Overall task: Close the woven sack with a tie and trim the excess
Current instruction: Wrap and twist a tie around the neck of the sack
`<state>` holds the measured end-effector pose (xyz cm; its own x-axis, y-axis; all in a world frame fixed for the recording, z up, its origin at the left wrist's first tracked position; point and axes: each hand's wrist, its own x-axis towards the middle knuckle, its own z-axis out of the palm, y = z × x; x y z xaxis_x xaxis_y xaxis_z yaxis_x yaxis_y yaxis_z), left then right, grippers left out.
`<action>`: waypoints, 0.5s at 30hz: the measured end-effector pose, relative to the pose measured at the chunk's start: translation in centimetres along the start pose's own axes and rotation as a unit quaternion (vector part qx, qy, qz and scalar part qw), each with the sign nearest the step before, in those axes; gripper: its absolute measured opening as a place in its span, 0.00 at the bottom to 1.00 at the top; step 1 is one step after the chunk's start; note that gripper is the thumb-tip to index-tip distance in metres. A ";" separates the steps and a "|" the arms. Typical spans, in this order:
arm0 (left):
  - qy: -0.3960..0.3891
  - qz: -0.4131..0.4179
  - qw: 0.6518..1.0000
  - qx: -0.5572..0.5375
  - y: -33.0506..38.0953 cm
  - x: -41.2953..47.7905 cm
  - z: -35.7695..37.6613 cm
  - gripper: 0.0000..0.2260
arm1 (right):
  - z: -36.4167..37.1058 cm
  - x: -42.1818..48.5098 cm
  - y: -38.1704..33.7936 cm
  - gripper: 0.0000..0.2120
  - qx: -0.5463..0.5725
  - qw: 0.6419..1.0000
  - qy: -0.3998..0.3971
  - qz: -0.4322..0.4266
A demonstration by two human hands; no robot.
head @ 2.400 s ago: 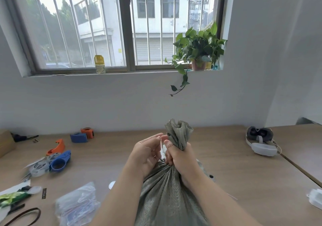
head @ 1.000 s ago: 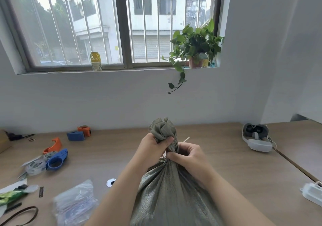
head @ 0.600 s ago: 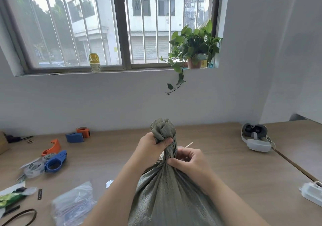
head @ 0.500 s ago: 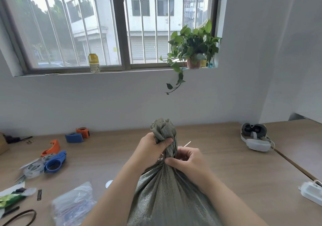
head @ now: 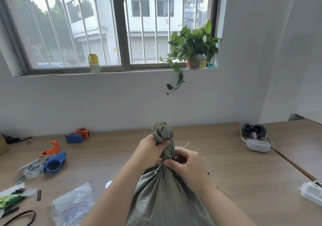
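One grey-green woven plastic sack (head: 167,199) stands upright on the light wooden surface (head: 235,164), right at the near edge in the middle of the view, with its mouth bunched into a single twisted neck poking up. The left hand (head: 149,150) is wrapped tight around that neck just under the ruffled top, thumb pressed across the front. The right hand (head: 187,164) is curled in just below and to the right, fingertips (head: 168,164) pinched at the cinch point, touching the fabric. One thin white plastic tie (head: 185,145) sticks out behind the right hand, tail angled up and away; can't tell how far it goes round the neck. Another thin white strip (head: 224,190) lies loose on the surface near the right forearm. Off to the left there are four tape dispensers: two blue (head: 55,162) (head: 74,137) and two orange (head: 51,148) (head: 83,132). One clear plastic bag (head: 73,206) sits near the left forearm. One grey-and-white headset (head: 255,139) is well apart on the right. Up on the window sill: one yellow-capped jar (head: 94,63) and one potted green trailing plant (head: 191,49).
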<state>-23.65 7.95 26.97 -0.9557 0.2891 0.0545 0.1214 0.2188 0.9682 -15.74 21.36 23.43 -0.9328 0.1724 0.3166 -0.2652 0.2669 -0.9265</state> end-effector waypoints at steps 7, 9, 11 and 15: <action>0.022 0.021 0.999 0.032 0.2 -0.2 0.2 0.04 | 0.7 -1.1 1.0 0.16 -0.144 0.966 0.143 -0.160; 0.029 0.033 0.997 0.056 0.1 -0.1 0.2 0.07 | 0.7 -1.2 1.5 0.11 -0.174 0.948 0.152 -0.220; 0.038 0.046 0.996 0.071 0.2 -0.2 0.3 0.09 | 0.7 -1.3 1.7 0.08 -0.192 0.936 0.130 -0.264; 0.057 0.056 0.992 0.093 0.0 -0.1 0.6 0.11 | 0.5 -1.4 1.1 0.13 -0.250 0.918 0.056 -0.303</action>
<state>-23.42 8.54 26.84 -0.9562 0.2169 0.1968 0.2661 0.3623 0.8933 -14.84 20.97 21.91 -0.6121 -0.0616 0.7884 -0.5558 0.7426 -0.3735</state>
